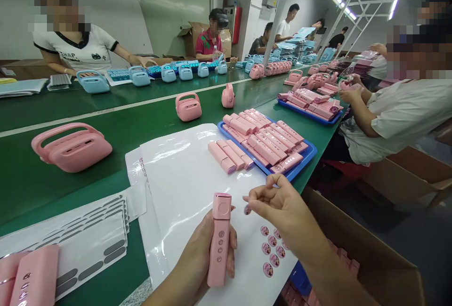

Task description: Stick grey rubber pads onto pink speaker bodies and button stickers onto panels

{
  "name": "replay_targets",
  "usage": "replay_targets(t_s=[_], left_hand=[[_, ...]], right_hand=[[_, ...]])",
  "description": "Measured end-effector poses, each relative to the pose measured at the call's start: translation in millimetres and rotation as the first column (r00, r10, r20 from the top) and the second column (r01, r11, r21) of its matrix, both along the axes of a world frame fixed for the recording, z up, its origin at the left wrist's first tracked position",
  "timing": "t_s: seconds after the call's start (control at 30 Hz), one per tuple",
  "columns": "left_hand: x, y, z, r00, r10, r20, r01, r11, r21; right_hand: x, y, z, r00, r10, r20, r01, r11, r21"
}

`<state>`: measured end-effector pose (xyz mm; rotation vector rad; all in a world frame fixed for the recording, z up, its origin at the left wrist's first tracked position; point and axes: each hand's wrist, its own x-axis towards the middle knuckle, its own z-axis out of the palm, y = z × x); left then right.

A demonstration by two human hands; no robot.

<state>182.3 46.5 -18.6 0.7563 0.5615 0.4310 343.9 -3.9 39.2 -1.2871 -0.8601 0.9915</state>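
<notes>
My left hand (pixel 199 254) is wrapped round a pink microphone (pixel 219 245), held upright with its row of round buttons and a blank circular recess facing me. To its right, my right hand (pixel 278 205) pinches a small round sticker (pixel 247 209) between thumb and fingertip, apart from the microphone. Below that hand, several round picture stickers (pixel 271 240) lie on a white sheet (pixel 176 193). Three similar microphones (pixel 230 155) rest side by side farther up the sheet. Beside them, a blue tray (pixel 312 153) carries a pile of pink microphones (pixel 268 143).
Pink handled speakers (pixel 72 148) stand on the green table (pixel 134 108). At left are sheets of grey oval stickers (pixel 95 249) and more pink devices (pixel 35 273). A cardboard box (pixel 374 245) sits below the right edge. Co-workers sit opposite and at right, beside another loaded tray (pixel 310 108).
</notes>
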Motion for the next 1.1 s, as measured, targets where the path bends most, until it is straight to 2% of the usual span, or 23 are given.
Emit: replay_targets(t_s=[0.17,0.4,0.67,0.9,1.1], left_hand=[[-1.4,-4.2,-2.9,1.000,-0.004,-0.012,0.005,0.997,0.078],[0.0,-4.1,-2.1,0.999,-0.014,0.032,0.008,0.986,0.166],[-1.3,-3.8,-2.0,1.000,-0.027,0.015,0.025,0.989,0.146],[-0.4,-3.8,-3.6,0.999,-0.025,0.027,0.020,0.990,0.140],[-0.7,-3.0,2.4,0.999,-0.037,0.023,0.034,0.991,0.130]], right_hand=[[-33.4,8.4,2.4,0.992,-0.068,0.110,0.070,0.998,-0.010],[-36.6,10.0,0.4,0.959,-0.099,0.266,0.104,0.995,-0.004],[-41.0,7.5,-0.8,0.866,-0.135,0.482,0.182,0.982,-0.054],[-43.9,6.7,-5.8,0.845,-0.178,0.505,0.217,0.976,-0.019],[-47.2,6.5,-6.7,0.840,-0.190,0.508,0.213,0.977,0.014]])
